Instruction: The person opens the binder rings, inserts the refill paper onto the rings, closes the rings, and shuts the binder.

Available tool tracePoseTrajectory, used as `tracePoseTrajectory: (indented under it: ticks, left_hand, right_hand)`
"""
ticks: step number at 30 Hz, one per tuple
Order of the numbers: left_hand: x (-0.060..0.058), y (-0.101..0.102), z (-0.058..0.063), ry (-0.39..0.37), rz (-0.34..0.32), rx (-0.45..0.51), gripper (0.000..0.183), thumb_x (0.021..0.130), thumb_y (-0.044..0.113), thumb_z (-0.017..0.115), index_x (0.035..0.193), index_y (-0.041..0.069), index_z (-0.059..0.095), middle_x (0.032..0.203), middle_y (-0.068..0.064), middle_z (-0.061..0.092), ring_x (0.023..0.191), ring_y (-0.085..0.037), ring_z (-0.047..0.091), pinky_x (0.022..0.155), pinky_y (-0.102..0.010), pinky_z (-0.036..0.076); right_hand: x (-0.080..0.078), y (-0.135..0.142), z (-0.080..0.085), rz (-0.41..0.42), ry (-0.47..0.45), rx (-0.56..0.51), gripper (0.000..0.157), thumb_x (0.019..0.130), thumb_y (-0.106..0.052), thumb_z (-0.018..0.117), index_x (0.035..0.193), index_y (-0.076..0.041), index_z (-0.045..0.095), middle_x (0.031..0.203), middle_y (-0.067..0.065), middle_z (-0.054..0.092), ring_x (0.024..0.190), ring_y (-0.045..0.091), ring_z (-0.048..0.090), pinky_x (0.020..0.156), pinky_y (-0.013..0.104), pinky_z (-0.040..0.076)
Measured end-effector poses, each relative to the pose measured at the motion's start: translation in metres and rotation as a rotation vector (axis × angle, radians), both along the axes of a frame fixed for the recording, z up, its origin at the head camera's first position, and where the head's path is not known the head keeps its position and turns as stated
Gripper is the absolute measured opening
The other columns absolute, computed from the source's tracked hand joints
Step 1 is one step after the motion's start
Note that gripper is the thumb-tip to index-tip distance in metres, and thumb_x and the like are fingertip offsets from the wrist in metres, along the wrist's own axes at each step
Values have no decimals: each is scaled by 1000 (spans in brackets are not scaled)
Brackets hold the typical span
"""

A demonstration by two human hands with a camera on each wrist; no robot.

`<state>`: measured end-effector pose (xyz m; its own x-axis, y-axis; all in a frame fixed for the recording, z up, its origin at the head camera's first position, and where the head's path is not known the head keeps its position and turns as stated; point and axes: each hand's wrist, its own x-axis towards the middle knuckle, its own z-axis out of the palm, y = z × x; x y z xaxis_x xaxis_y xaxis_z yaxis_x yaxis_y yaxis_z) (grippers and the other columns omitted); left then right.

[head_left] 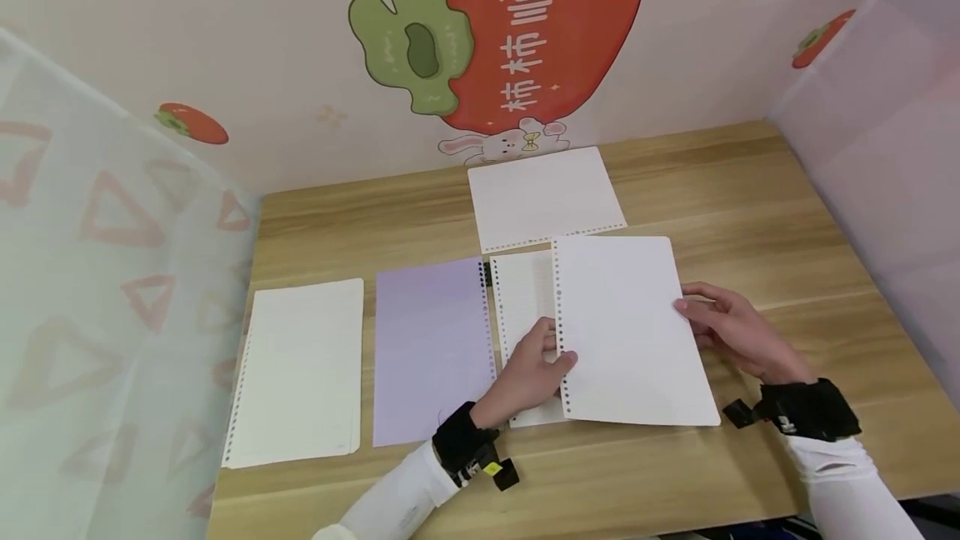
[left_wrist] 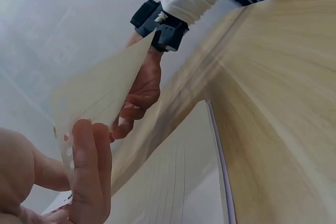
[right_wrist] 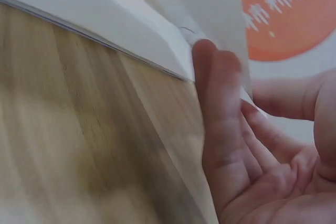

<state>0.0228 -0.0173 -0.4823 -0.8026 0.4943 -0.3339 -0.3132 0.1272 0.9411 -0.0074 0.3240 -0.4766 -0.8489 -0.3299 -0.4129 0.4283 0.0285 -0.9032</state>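
Note:
A white loose-leaf sheet [head_left: 630, 332], punched with holes down its left edge, is held above the table between both hands. My left hand [head_left: 528, 373] pinches the holed edge, thumb on top and fingers beneath. On the opposite edge, my right hand [head_left: 738, 332] grips the paper between thumb and fingers. Whether it is one sheet or a thin stack, I cannot tell. In the left wrist view the held paper [left_wrist: 105, 87] tilts above other pages. Partly covered below it lies lined paper [head_left: 519, 298], beside the purple notebook cover [head_left: 431, 348] and its holed edge.
At the left lies a separate stack of holed white paper [head_left: 300, 373]. Another white holed sheet [head_left: 547, 198] lies sideways at the back, against the wall. The wooden table [head_left: 787, 240] is bordered by a printed wall behind and curtains at both sides.

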Motion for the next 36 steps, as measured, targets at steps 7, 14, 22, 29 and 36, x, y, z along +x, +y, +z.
tracePoseTrajectory:
  ticks: [7,14,22,29,36]
  left_hand:
    - [8,-19,3,-10,18,61,41,107,18,54,145,11,41,127,-14,67,92,-22,76,69,-38,62]
    - [10,-31,3,-10,94,40,42,105,20,57,144,10,44,120,-12,70,81,-24,77,61,-41,61]
    - [15,-53,0,23,152,-58,57,103,32,61,150,7,40,113,-12,71,60,-20,67,63,-42,60]
    - [17,-73,-1,1,180,-41,57,103,35,61,151,9,42,119,-13,73,68,-27,73,65,-38,61]
    - [14,-91,-3,102,219,-109,51,106,38,54,148,9,46,113,-13,73,68,-39,69,60,-37,56]
  right_hand:
    - [-17,-29,5,-37,67,279,64,101,-37,64,140,12,52,100,-5,75,83,12,71,72,28,60]
    - [-30,-49,5,-66,43,322,68,98,-41,67,141,11,55,95,-8,74,80,9,71,71,30,61]
    - [-40,-67,-5,-81,75,353,63,97,-40,68,136,9,61,93,-8,73,77,8,68,68,27,58]
    - [-42,-77,-16,-95,20,241,61,97,-36,70,134,12,60,90,-7,75,76,7,69,66,27,59]
    - [-43,-85,-23,-83,24,214,59,99,-32,68,134,14,60,93,-6,75,79,8,70,68,26,59]
